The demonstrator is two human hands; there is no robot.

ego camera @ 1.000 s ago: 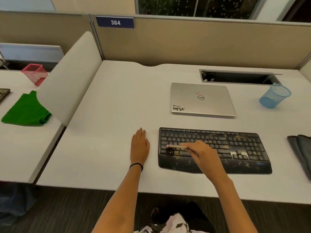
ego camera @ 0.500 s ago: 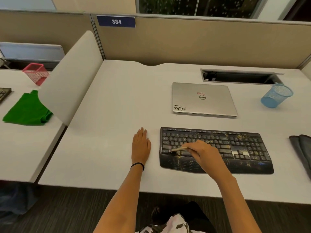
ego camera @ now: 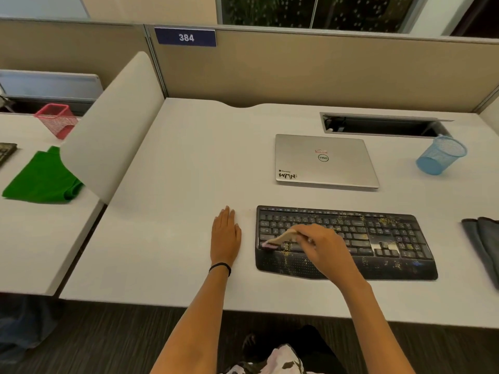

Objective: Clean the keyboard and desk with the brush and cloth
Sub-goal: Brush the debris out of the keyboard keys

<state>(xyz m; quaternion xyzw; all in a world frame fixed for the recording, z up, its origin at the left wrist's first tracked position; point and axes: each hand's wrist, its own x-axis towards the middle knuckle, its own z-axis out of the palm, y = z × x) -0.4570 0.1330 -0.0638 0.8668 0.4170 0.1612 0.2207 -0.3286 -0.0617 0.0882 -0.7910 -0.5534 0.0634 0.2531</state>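
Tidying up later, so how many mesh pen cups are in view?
2: a pink cup on the left desk, a blue cup right of the laptop; others could sit behind the divider.

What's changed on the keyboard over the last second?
The right hand, gripping the brush, swept its tip left and toward the near edge of the keyboard. Nothing was picked up or let go. The left hand stays flat on the desk. Keyboard and laptop are unmoved.

Soft, warm light left faint shadows beneath the right hand point(ego camera: 328, 248), motion-blurred with its brush point(ego camera: 280, 237); far edges bowed.
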